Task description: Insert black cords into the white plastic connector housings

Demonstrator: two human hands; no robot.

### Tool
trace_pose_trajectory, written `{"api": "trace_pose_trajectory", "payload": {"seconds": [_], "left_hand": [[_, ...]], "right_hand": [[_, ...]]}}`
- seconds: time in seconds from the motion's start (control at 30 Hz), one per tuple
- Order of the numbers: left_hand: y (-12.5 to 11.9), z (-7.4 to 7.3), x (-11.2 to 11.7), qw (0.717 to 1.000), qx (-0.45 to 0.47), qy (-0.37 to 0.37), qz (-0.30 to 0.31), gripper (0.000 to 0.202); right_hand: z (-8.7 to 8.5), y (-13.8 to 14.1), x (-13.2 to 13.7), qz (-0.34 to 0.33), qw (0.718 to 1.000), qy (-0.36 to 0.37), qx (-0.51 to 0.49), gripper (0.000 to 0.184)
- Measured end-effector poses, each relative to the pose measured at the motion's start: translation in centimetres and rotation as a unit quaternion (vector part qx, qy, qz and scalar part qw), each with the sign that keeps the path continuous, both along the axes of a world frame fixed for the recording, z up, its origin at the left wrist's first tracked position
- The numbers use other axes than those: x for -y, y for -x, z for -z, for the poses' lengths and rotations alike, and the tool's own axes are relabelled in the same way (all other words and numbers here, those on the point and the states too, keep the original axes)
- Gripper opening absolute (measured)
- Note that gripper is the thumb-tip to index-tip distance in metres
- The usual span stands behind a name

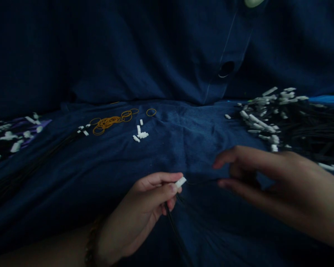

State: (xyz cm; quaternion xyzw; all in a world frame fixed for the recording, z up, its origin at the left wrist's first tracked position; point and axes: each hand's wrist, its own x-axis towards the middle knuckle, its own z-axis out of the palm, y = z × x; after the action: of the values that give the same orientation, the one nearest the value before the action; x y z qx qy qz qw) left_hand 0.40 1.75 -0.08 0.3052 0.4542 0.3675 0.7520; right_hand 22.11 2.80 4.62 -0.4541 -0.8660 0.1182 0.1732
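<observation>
Between the thumb and fingers of my left hand [153,207] a small white plug connector [180,182] is pinched, its end sticking out past the fingertips. A black cable [174,226] runs down from beneath that hand. To the right, my right hand [256,181] hovers with thumb and index finger apart and the other fingers curled. A thin black wire [203,182] stretches between the connector and the right thumb tip. Whether it touches the thumb or passes behind it I cannot tell.
Dark blue cloth [200,141] covers the work area. Several loose white connectors [140,134] lie beside orange rubber bands [108,123]. Bundles of black cables with white connectors lie at right [263,122] and far left [13,135]. Another black bundle [55,146] lies at left.
</observation>
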Motion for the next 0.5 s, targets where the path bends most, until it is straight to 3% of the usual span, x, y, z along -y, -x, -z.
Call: {"api": "trace_pose_trajectory", "payload": {"seconds": [0.1,0.17,0.3,0.4,0.47,0.5], "left_hand": [[0.0,0.0,0.0,1.000,0.016,0.010,-0.007,0.016],[0.1,-0.1,0.0,1.000,0.023,0.013,-0.007,0.016],[0.2,0.0,-0.1,1.000,0.024,0.009,0.000,0.016],[0.2,0.1,-0.1,1.000,0.019,0.008,0.002,0.016],[0.2,0.1,0.0,1.000,0.015,0.005,0.001,0.016],[0.2,0.1,0.0,1.000,0.013,0.004,0.000,0.016]], "right_hand": [[-0.2,-0.5,-0.6,-0.023,0.997,-0.071,-0.008,0.012],[0.0,-0.4,-0.6,-0.032,0.997,-0.074,-0.009,0.009],[0.3,0.0,0.1,-0.029,0.998,0.055,-0.026,0.014],[0.8,0.0,0.7,-0.064,0.985,0.162,-0.003,0.024],[1.3,-0.2,1.1,-0.097,0.983,0.158,0.018,0.031],[1.5,-0.4,1.4,-0.095,0.989,0.109,0.023,0.030]]}}
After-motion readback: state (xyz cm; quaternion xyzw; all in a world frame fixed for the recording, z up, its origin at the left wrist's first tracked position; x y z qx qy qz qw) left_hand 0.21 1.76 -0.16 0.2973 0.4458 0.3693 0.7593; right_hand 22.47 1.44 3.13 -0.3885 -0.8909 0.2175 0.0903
